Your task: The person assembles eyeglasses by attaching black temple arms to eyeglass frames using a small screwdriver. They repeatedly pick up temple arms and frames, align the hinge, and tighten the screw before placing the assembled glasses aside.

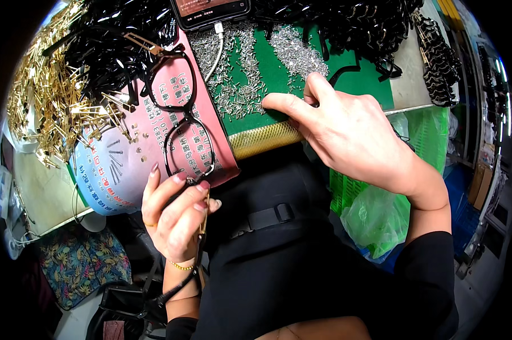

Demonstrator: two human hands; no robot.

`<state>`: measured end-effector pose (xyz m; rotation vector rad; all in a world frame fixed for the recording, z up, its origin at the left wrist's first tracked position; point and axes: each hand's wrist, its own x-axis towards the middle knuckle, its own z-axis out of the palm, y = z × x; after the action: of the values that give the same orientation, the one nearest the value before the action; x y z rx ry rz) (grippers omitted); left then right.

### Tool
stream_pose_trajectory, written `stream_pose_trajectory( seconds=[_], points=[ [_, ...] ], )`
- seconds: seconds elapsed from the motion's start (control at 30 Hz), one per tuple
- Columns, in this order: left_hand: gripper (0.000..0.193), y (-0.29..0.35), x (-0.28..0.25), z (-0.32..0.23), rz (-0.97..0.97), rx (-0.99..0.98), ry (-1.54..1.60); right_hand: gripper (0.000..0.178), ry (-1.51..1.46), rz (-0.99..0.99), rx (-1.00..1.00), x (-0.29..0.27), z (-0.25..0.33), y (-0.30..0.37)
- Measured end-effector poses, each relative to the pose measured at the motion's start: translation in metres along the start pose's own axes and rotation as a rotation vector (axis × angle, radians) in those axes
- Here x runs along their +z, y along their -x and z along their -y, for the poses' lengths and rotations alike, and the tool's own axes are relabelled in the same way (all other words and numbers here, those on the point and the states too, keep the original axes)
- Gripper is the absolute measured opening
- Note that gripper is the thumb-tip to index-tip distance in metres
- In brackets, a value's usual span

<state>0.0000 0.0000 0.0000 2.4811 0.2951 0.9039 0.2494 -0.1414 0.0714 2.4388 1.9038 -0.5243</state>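
Workbench seen from above, person seated at its near edge. Green mat [278,73] covers the far middle of the bench, its near edge trimmed with a yellow mesh strip [264,139]. Far across the top, a big heap of black frame parts [346,22] runs left to right; more black temple arms [106,42] pile at far left. Left of those, a wide heap of gold metal temple pieces [46,85] spills toward the near left. A pink printed card [213,133] lies left of the mat, overlapping a pale blue round printed sheet [106,175] with a few loose gold and black bits on it. Green plastic crate [431,133] and a green plastic bag [375,218] sit below the bench at right. Black eyeglass frame [174,107] lies on the pink card, lenses stacked far to near. Left hand [174,218] pinches the frame's near end, fingers closed on it along with a gold-and-black temple arm [201,238] hanging down past the wrist. Right hand [346,133] rests on the mat, index finger extended to the scatter of small silver screws [242,79]; whether it grips one, cannot tell. Smartphone [210,11] with a white cable [217,48] at far edge.
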Motion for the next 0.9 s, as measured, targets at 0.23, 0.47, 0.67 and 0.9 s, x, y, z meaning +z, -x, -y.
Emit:
stream_pose_trajectory(
  seconds=[0.23,0.47,0.67,0.9],
  points=[
    [0.025,-0.006,0.008,0.006,-0.007,-0.051,0.07,0.041,-0.004,-0.011,0.013,0.001,0.0,0.001],
    [0.028,-0.007,0.013,0.008,0.022,-0.097,0.102,0.051,-0.009,0.002,-0.001,-0.002,0.002,0.0],
    [0.029,-0.012,0.01,0.012,0.002,-0.163,0.198,0.06,0.021,-0.033,-0.016,-0.002,0.005,0.0],
    [0.028,-0.013,0.011,0.018,-0.035,-0.122,0.331,0.063,-0.174,-0.042,-0.319,-0.004,0.029,-0.017]
  ],
)
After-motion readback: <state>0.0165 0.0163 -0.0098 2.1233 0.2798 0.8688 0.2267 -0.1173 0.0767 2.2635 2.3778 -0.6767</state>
